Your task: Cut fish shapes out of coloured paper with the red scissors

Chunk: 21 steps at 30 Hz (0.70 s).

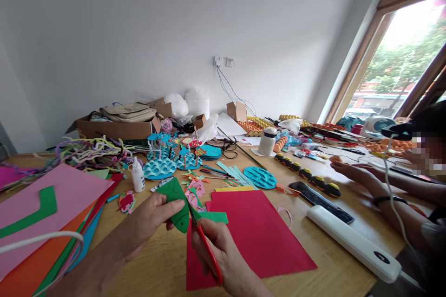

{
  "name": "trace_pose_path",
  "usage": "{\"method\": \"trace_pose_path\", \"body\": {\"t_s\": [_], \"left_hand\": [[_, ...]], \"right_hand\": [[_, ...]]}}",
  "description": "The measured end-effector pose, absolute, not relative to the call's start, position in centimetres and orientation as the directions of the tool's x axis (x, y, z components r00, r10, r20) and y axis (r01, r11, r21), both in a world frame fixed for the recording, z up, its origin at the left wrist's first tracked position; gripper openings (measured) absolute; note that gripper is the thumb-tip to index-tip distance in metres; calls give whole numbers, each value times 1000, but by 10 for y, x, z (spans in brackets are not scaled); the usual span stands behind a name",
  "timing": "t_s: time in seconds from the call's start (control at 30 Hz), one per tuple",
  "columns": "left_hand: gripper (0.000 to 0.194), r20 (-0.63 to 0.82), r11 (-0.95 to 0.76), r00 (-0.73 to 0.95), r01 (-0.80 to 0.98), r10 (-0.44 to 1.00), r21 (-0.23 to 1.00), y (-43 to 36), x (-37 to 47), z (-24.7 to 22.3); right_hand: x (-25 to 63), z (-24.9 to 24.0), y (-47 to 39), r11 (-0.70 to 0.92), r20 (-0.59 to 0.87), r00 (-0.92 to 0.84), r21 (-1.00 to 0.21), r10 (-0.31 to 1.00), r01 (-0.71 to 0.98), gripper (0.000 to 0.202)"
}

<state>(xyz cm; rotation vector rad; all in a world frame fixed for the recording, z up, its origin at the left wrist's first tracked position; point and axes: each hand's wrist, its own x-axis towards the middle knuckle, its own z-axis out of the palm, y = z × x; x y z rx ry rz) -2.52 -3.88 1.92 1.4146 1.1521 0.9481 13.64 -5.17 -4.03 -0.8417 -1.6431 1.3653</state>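
Note:
My left hand pinches a green paper fish shape with dark drawn lines and an eye dot. In my right hand are scissors with red handles, their blades at the right edge of the green paper. A strip of green paper extends to the right of the blades. Under my right hand lies a sheet of red paper, with a yellow edge showing behind it. Green and pink paper scraps lie just beyond the fish.
Stacked coloured paper lies left, beside a white glue bottle. Blue wavy discs sit beyond. A black phone and white lamp bar are right, near another person's hands. A white cable hangs there.

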Motion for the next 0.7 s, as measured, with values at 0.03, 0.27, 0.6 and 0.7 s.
{"method": "trace_pose_path", "body": {"t_s": [0.03, 0.27, 0.6, 0.7], "left_hand": [[30, -30, -6, 230, 152, 973, 988, -39, -25, 19], [29, -32, 1, 258, 122, 966, 993, -38, -23, 19], [30, -53, 18, 197, 173, 979, 985, -36, -30, 13], [28, -46, 12, 222, 153, 974, 988, -37, -31, 13]], "right_hand": [[136, -40, -52, 187, 167, -443, -982, 881, 2, 38], [137, -40, -51, 180, 145, -443, -983, 885, 38, 32], [138, -40, -51, 192, 163, -447, -981, 880, 20, 41], [138, -40, -51, 202, 165, -437, -979, 884, 41, 45]]}}
